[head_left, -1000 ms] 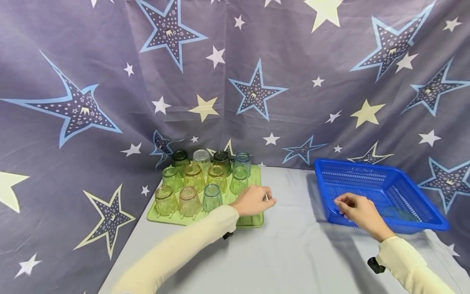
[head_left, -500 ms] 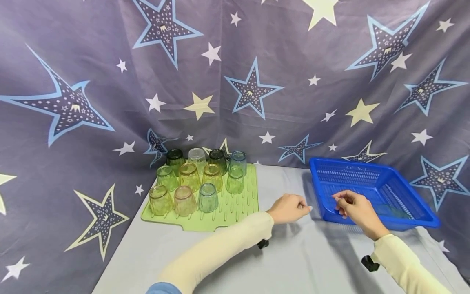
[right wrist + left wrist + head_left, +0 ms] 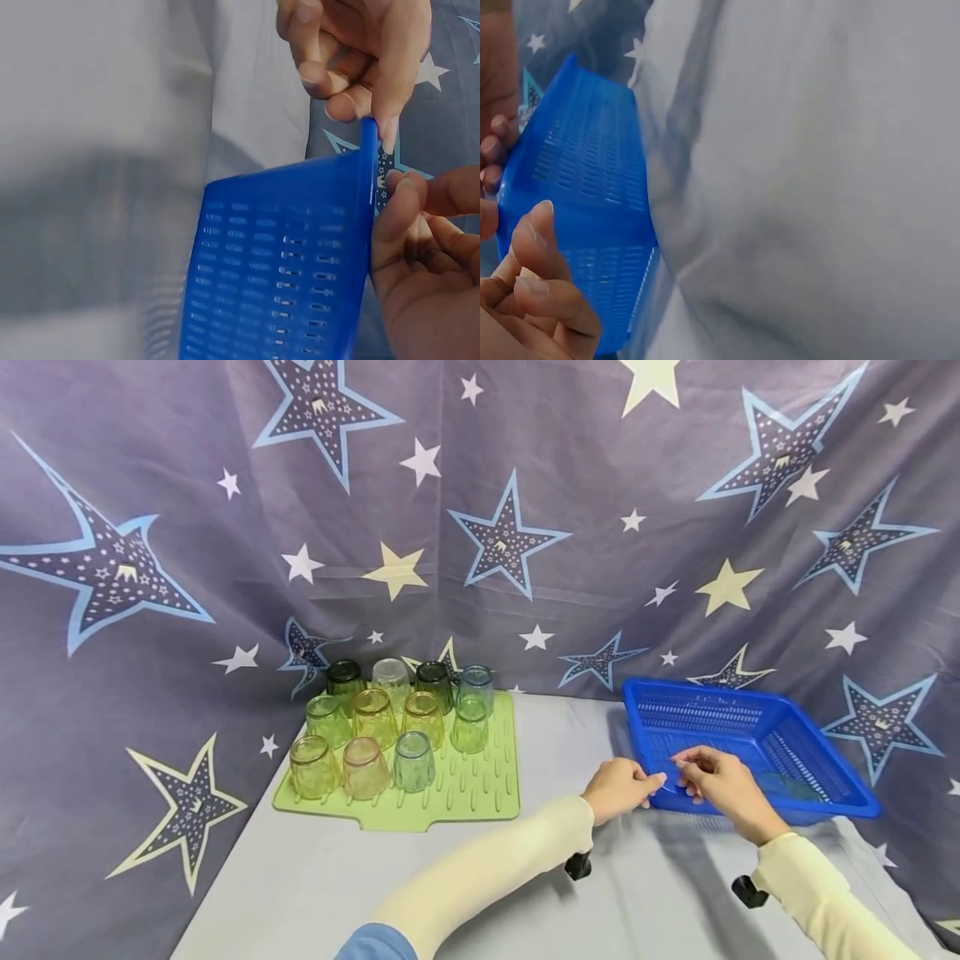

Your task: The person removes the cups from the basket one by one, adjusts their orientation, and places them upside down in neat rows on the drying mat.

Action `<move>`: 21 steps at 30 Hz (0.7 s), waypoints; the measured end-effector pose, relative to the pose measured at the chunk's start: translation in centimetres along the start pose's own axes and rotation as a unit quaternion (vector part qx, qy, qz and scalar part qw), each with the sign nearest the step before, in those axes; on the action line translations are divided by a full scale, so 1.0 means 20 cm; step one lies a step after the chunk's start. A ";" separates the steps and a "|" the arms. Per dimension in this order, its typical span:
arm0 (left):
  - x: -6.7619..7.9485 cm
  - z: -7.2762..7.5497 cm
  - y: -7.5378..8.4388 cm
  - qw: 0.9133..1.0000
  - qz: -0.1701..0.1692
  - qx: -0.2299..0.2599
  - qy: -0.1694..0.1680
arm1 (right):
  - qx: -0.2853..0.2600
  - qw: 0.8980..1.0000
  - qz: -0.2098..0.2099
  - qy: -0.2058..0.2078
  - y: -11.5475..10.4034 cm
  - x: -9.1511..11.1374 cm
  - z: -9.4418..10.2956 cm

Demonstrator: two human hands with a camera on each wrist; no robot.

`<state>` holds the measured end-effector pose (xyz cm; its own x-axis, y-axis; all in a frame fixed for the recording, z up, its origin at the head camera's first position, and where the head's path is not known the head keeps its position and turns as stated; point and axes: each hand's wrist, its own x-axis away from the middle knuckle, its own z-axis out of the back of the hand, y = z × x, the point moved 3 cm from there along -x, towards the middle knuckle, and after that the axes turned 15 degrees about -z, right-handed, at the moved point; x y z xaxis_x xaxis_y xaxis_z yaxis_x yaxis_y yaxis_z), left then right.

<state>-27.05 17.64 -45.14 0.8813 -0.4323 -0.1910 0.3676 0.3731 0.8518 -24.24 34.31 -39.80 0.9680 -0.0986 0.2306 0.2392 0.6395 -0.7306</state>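
Note:
In the head view my left hand (image 3: 618, 789) is at the near left corner of a blue plastic basket (image 3: 697, 697). Its thumb lies over the rim while the curled fingers stay outside, so the corner sits between them. My right hand (image 3: 723, 785) hovers just inside that corner, loosely bent, with thumb and fingertips close together and nothing visible in them. In the right wrist view the right hand (image 3: 431, 262) is beside the rim, below the left hand (image 3: 352, 52). A greenish clear shape (image 3: 798, 787) lies in the basket, partly behind the right hand.
Several upturned drinking glasses in various colours, among them a pink one (image 3: 365, 768) and a blue one (image 3: 414, 762), stand in rows on a green ribbed drying mat (image 3: 480, 785) at the left. A star-patterned curtain (image 3: 525, 443) hangs behind the pale-covered table (image 3: 558, 735).
My left hand has moved right from above the mat to the basket's corner. The right hand stays nearly still over the basket. The whole scene shifts slightly left in the head view.

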 end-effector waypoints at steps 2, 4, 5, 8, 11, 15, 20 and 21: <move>-0.01 0.00 -0.01 0.999 0.014 0.035 0.008 | 0.013 1.000 -0.002 0.003 0.00 -0.01 0.01; -0.01 -0.01 -0.02 0.998 0.021 0.057 0.011 | 0.032 0.999 0.001 0.010 0.00 -0.02 0.03; -0.02 -0.01 -0.02 0.998 0.024 0.064 0.011 | 0.043 0.999 0.006 0.016 0.00 -0.03 0.04; -0.02 -0.02 -0.02 0.997 0.030 0.072 0.008 | 0.090 0.995 0.025 0.036 0.01 -0.06 0.08; -0.03 -0.01 -0.02 0.997 0.033 0.074 0.008 | 0.163 0.983 0.055 0.069 0.03 -0.12 0.14; -0.02 -0.01 -0.02 0.997 0.032 0.073 0.011 | 0.250 0.961 0.070 0.097 0.07 -0.19 0.25; -0.01 -0.01 -0.01 0.997 0.032 0.065 0.010 | 0.309 0.948 0.017 0.071 0.19 -0.24 0.40; -0.01 -0.02 -0.02 0.998 0.032 0.061 0.009 | 0.315 0.947 -0.002 0.063 0.22 -0.24 0.43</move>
<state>-27.20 17.85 -45.56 0.9074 -0.3956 -0.1419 0.2726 0.2970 0.9151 -28.54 44.13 -38.56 0.9782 -0.1664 0.1242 0.1883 0.9631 -0.1923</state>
